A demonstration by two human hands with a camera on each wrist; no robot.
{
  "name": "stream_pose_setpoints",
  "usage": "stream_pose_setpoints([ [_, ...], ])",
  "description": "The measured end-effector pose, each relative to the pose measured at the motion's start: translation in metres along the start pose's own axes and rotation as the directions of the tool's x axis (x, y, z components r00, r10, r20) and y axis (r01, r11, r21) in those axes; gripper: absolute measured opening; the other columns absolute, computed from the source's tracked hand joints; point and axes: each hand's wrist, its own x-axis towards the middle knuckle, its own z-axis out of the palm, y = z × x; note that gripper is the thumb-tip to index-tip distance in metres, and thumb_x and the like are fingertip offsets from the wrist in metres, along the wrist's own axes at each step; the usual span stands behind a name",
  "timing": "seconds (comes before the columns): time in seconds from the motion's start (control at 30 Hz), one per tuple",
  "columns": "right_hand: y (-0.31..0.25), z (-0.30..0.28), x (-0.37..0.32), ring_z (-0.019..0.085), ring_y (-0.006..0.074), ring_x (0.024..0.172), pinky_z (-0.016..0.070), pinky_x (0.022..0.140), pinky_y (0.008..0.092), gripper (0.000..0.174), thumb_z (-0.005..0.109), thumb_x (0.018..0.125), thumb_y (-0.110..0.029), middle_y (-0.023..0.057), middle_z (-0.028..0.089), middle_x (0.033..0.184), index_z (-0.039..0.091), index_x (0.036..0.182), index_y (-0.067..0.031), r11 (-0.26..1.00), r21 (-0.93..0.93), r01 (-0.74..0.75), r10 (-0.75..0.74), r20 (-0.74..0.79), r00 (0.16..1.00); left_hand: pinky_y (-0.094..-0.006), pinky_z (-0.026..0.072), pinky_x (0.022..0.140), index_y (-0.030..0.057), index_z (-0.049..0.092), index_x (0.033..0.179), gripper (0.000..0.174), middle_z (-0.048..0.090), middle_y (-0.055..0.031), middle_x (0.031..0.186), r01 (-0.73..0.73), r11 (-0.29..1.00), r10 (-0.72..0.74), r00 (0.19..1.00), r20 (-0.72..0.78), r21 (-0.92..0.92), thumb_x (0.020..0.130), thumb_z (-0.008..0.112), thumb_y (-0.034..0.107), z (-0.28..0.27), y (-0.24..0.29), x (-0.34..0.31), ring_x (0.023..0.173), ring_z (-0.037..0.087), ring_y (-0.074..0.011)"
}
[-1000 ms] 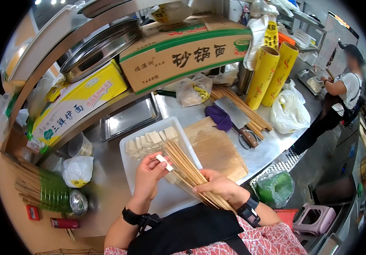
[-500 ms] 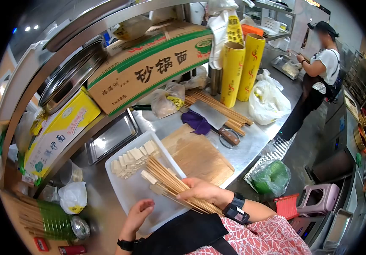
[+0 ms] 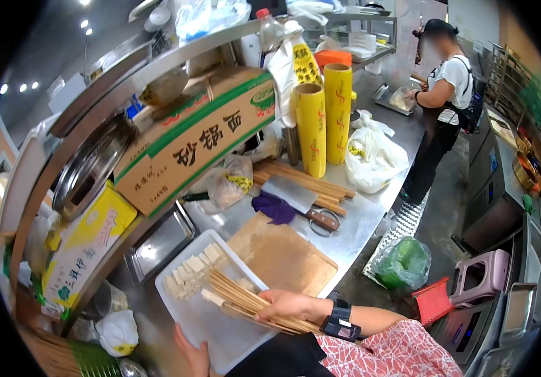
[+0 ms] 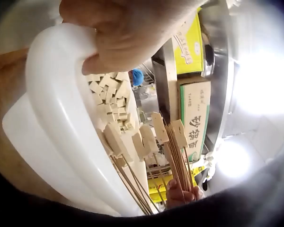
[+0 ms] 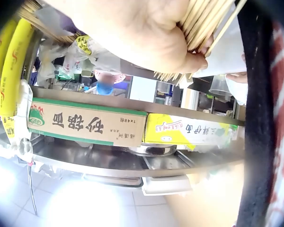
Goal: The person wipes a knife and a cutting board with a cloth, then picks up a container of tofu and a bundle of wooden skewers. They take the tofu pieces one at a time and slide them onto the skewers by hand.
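Observation:
My right hand (image 3: 286, 304) grips a bundle of wooden skewers (image 3: 239, 293) over the white tray (image 3: 168, 314); a pale block (image 3: 212, 297) is on a skewer end. In the left wrist view, several skewers carry pale flat pieces (image 4: 160, 127) at their tips. My left hand (image 3: 192, 352) is at the tray's near left edge; the left wrist view shows this hand (image 4: 128, 35) holding the rim (image 4: 61, 94), thumb and fingers on either side. Cut pale blocks (image 3: 188, 273) lie in rows at the tray's far end. In the right wrist view, fingers curl round the skewers (image 5: 206, 23).
A wooden cutting board (image 3: 289, 257) adjoins the tray, with a purple cloth (image 3: 275, 207), a cleaver (image 3: 289, 193) and loose skewers (image 3: 320, 182) behind. A metal tray (image 3: 162, 242) lies to the left under a shelf. Another person (image 3: 449, 88) stands at the far right.
My left hand has let go of the pale block, moved down and taken hold of the tray rim. That block is now on a skewer in the bundle. The head view has shifted.

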Motion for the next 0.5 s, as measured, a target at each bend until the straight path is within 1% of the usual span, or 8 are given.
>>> stream_pose_setpoints([
  [0.07, 0.006, 0.0, 0.004, 0.054, 0.0074, 0.065, 0.0445, 0.056, 0.022, 0.025, 0.07, 0.077, -0.009, 0.0008, 0.059, 0.077, 0.058, 0.097, -0.0005, 0.998, 0.032, 0.058, -0.056, -0.044, 0.997, -0.0415, 0.0171, 0.111, 0.0078, 0.014, 0.145, 0.092, 0.023, -0.0133, 0.146, 0.201, 0.951, -0.179, 0.977, 0.112, -0.233, 0.07, 0.066, -0.002, 0.0, 0.018, -0.003, 0.135, 0.023, -0.0347],
  [0.1, 0.005, 0.002, 0.002, 0.055, 0.0078, 0.065, 0.0444, 0.056, 0.0221, 0.025, 0.071, 0.076, -0.008, 0.0015, 0.06, 0.076, 0.058, 0.096, 0.0001, 0.995, 0.09, 0.051, -0.046, -0.061, 0.997, -0.0417, 0.0158, 0.111, 0.0054, 0.014, 0.144, 0.087, 0.021, -0.0178, 0.146, 0.202, 0.932, -0.169, 0.977, 0.131, -0.3, 0.073, 0.064, 0.002, -0.004, 0.03, -0.007, 0.135, 0.022, -0.0355],
  [0.17, 0.009, -0.002, 0.005, 0.054, 0.0081, 0.074, 0.0446, 0.063, 0.0225, 0.031, 0.071, 0.076, -0.012, 0.0014, 0.059, 0.084, 0.057, 0.102, 0.0003, 0.998, 0.062, 0.019, -0.018, -0.012, 1.0, -0.042, 0.0132, 0.111, 0.0007, 0.013, 0.144, 0.08, 0.017, -0.0269, 0.146, 0.207, 0.877, -0.146, 0.975, 0.17, -0.433, 0.08, 0.06, 0.008, -0.014, 0.055, -0.013, 0.135, 0.02, -0.037],
  [0.2, 0.009, -0.004, 0.006, 0.054, 0.0082, 0.078, 0.0446, 0.067, 0.0227, 0.034, 0.07, 0.076, -0.013, 0.0013, 0.059, 0.088, 0.057, 0.104, 0.0005, 0.999, 0.047, 0.002, -0.003, 0.012, 1.0, -0.042, 0.0137, 0.111, -0.0005, 0.013, 0.144, 0.08, 0.018, -0.027, 0.146, 0.201, 0.909, -0.151, 0.975, 0.162, -0.365, 0.08, 0.06, 0.008, -0.019, 0.068, -0.014, 0.135, 0.021, -0.037],
  [0.27, 0.008, -0.002, 0.005, 0.054, 0.0078, 0.077, 0.0443, 0.065, 0.0226, 0.033, 0.071, 0.076, -0.013, 0.0011, 0.059, 0.087, 0.057, 0.103, 0.0002, 0.999, 0.033, -0.013, 0.012, 0.022, 1.0, -0.042, 0.0148, 0.111, -0.0028, 0.013, 0.143, 0.079, 0.021, -0.0272, 0.145, 0.2, 0.954, -0.171, 0.975, 0.143, -0.223, 0.08, 0.06, 0.009, -0.025, 0.089, -0.016, 0.133, 0.024, -0.037],
  [0.37, 0.002, 0.003, 0.0, 0.053, 0.0075, 0.075, 0.0435, 0.063, 0.0227, 0.031, 0.071, 0.075, -0.014, 0.0006, 0.059, 0.084, 0.058, 0.099, -0.0002, 0.999, 0.002, -0.035, 0.035, 0.023, 0.999, -0.0421, 0.0149, 0.111, -0.0035, 0.013, 0.143, 0.08, 0.022, -0.0276, 0.144, 0.196, 0.92, -0.166, 0.979, 0.117, -0.339, 0.08, 0.06, 0.01, -0.016, 0.068, -0.017, 0.133, 0.025, -0.0372],
  [0.47, 0.01, 0.003, 0.006, 0.053, 0.0076, 0.074, 0.0432, 0.063, 0.0228, 0.031, 0.072, 0.075, -0.014, 0.0007, 0.059, 0.083, 0.058, 0.099, -0.0003, 0.999, -0.029, -0.037, 0.037, 0.013, 0.999, -0.0422, 0.0145, 0.111, -0.003, 0.013, 0.143, 0.08, 0.021, -0.028, 0.144, 0.112, 0.973, -0.086, 0.987, 0.132, -0.203, 0.08, 0.061, 0.011, -0.028, 0.084, -0.019, 0.133, 0.024, -0.0375],
  [0.5, 0.011, 0.008, 0.006, 0.054, 0.0096, 0.065, 0.043, 0.057, 0.0251, 0.022, 0.071, 0.072, -0.01, 0.0021, 0.059, 0.072, 0.06, 0.088, -0.0001, 1.0, -0.016, 0.009, -0.01, -0.065, 0.998, -0.0422, 0.0146, 0.111, -0.0029, 0.013, 0.143, 0.081, 0.02, -0.0282, 0.145, 0.124, 0.959, -0.091, 0.986, 0.14, -0.254, 0.08, 0.061, 0.012, -0.028, 0.084, -0.018, 0.133, 0.024, -0.0378],
])
